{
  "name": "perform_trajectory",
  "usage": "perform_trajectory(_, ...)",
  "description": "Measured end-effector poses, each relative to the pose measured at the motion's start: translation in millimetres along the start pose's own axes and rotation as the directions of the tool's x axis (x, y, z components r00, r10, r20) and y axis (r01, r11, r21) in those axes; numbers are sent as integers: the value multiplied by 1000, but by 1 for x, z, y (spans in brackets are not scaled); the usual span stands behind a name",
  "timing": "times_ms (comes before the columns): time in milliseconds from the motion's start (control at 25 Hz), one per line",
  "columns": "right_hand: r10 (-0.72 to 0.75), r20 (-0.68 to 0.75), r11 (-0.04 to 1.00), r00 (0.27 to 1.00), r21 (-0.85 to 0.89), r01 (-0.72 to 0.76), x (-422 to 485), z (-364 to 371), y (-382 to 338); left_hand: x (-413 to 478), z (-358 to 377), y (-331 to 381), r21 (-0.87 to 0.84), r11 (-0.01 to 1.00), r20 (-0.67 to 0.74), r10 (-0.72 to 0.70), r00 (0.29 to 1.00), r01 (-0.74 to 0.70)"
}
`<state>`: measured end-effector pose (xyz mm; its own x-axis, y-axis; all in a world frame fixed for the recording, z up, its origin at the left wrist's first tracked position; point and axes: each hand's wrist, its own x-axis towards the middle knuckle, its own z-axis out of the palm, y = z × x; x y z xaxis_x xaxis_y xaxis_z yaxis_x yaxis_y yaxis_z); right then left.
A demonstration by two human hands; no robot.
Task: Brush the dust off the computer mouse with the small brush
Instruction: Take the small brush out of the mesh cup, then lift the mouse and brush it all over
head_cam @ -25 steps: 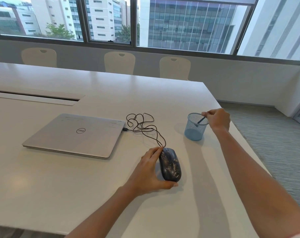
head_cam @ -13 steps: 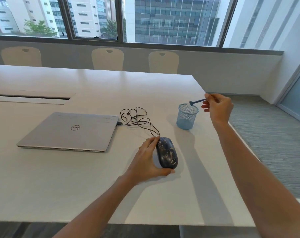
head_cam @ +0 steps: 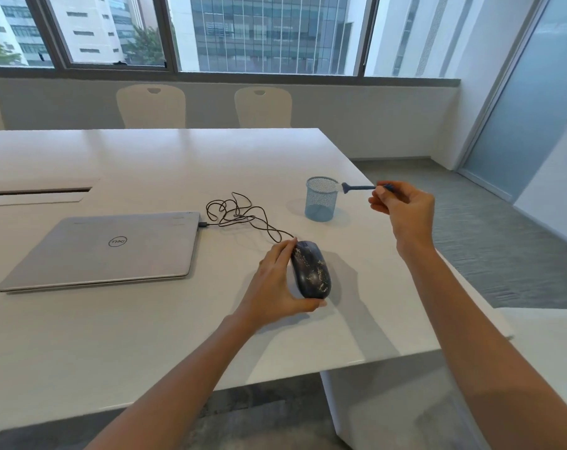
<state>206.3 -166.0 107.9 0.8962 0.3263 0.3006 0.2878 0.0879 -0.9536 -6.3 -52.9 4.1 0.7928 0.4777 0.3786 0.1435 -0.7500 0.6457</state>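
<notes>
While the left hand (head_cam: 275, 280) cups the near-left side of the computer mouse (head_cam: 311, 271), its thumb curled under the near end and its fingers along the left flank, the mouse rests on the white bench (head_cam: 145, 336), its dark shell flecked with pale dust. From the far end of the mouse a black cable (head_cam: 239, 216) runs in loose loops to the right edge of a closed silver laptop (head_cam: 106, 248), which lies to the left. The right hand (head_cam: 405, 209) is raised above the right part of the bench, with thumb and fingertips pinched shut on the handle of the small brush (head_cam: 356, 188). The brush lies roughly level in the air, and its pale bristle head points left, just at the rim of a blue mesh cup (head_cam: 321, 203) that stands upright on the bench, far and right of the mouse. Both hands are well apart. Pale chairs (head_cam: 152, 105) line the far side of the bench beneath a row of windows.
</notes>
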Motion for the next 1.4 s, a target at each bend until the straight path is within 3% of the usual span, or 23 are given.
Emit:
perform_trajectory(440, -216, 174, 954, 961, -173, 246, -132, -78, -18, -36, 28, 36, -20, 984, 123, 177, 977, -176)
perform_trajectory(800, -268, 201, 878, 942, -351, 325, -184, -121, -13, -57, 57, 68, -35, 949, 145, 314, 938, -313)
perform_trajectory(1200, -161, 269, 866, 950, -423, 267, -193, -171, -18, -65, 84, 92, 53, 952, 183, 288, 940, -302)
perform_trajectory(1400, -70, 10, 967, 998, -245, 70, -193, -177, -19, -75, 96, 102, 102, 963, 217, 223, 950, -249)
